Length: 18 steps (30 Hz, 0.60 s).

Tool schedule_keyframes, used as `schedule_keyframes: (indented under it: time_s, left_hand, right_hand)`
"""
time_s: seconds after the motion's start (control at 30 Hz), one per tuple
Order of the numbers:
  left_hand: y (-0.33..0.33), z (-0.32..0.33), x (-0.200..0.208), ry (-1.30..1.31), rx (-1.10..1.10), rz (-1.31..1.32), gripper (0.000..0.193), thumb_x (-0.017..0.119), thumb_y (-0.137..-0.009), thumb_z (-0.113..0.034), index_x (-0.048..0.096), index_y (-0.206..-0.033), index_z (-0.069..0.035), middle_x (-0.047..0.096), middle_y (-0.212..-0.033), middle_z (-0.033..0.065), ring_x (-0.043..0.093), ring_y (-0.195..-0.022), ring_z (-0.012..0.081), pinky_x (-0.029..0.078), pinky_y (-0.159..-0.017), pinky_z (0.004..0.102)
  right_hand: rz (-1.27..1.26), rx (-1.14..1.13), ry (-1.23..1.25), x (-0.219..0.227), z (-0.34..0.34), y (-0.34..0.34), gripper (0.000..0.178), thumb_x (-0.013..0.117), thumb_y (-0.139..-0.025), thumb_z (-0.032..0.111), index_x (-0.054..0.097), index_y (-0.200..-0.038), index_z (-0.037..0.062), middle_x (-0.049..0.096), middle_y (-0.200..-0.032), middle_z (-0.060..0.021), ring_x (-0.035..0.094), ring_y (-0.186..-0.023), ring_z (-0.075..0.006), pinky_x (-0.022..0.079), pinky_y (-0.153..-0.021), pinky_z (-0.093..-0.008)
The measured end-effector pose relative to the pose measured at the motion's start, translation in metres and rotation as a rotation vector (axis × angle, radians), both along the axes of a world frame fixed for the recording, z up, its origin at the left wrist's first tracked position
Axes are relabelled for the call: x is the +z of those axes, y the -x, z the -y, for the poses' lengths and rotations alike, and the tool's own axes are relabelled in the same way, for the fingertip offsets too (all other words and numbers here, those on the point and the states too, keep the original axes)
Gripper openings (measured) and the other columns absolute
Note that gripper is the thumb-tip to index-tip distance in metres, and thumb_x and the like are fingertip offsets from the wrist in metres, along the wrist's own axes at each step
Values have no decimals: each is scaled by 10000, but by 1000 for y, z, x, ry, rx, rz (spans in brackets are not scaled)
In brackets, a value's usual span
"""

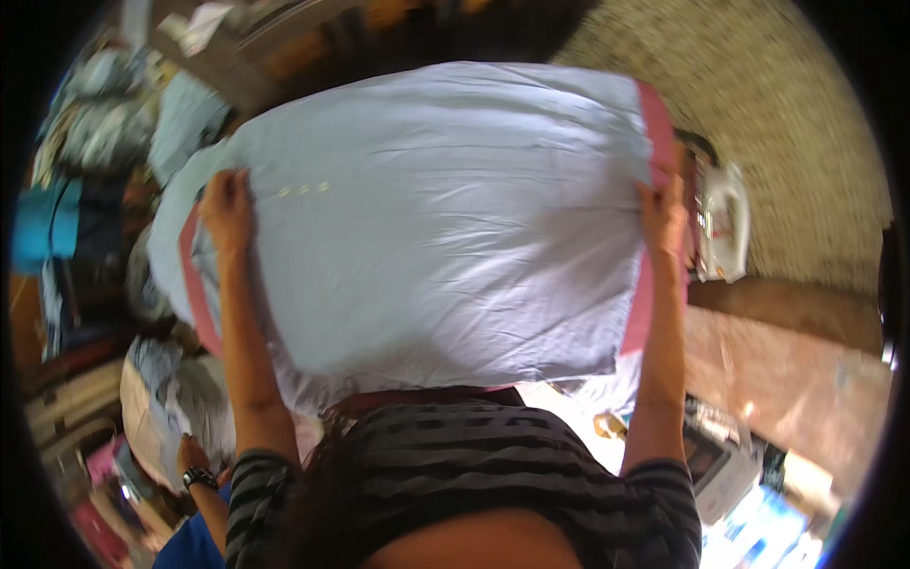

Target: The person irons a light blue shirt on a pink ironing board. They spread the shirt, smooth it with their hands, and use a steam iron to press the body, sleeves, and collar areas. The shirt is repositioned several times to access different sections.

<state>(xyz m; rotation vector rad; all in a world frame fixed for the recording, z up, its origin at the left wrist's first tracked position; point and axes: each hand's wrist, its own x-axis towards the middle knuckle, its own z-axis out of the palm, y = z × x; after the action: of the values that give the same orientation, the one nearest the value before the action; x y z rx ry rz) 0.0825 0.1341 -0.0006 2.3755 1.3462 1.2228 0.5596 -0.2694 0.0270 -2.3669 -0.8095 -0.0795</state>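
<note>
A light blue cloth (pixel 408 228) with pale buttons near its left side is spread wide in front of me, wrinkled toward the right. Pink fabric (pixel 658 123) shows from under it at the right and left edges. My left hand (pixel 226 211) is closed on the cloth's left edge, fingers curled down. At the right edge, my right hand (pixel 664 216) pinches the cloth between thumb and fingers. Just beyond that hand stands a white-handled clothes iron (pixel 724 223), apart from it.
A wooden surface (pixel 777 356) lies at the right, with a patterned mat or floor (pixel 758 85) behind. Bundled clothes (pixel 104 133) are heaped at the far left. Near the lower left, another person's hand (pixel 192 455) with a wristwatch touches a pale bundle (pixel 204 403).
</note>
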Motion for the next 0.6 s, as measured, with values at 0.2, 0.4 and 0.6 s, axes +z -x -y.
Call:
schedule_keyframes:
  time_s: [0.2, 0.4, 0.6]
  left_hand:
    - [-49, 24, 32, -264, -119, -41, 260, 758, -875, -196, 668, -1068, -47, 679, -978, 152, 649, -919, 311, 517, -784, 374]
    - [-227, 168, 74, 149, -1042, 125, 147, 645, -935, -80, 688, -1055, -5, 682, -1027, 149, 661, -935, 280, 516, -832, 368]
    - [-393, 236, 44, 7, -1197, -132, 241, 630, -924, -57, 696, -1149, -115, 642, -1207, 79, 673, -993, 276, 564, -820, 388]
  right_hand:
    - [87, -85, -142, -15, 2, 0, 486, 776, -830, 149, 549, -1258, 127, 615, -657, -68, 622, -596, -192, 514, -591, -353]
    - [-35, 51, -296, -6, 16, 14, 597, 709, -840, 34, 443, -1374, 67, 667, -798, -100, 687, -695, -215, 556, -663, -339]
    - [-54, 31, -398, -21, 17, 20, 676, 699, -818, -9, 408, -1424, 64, 663, -873, -90, 665, -694, -215, 554, -659, -343]
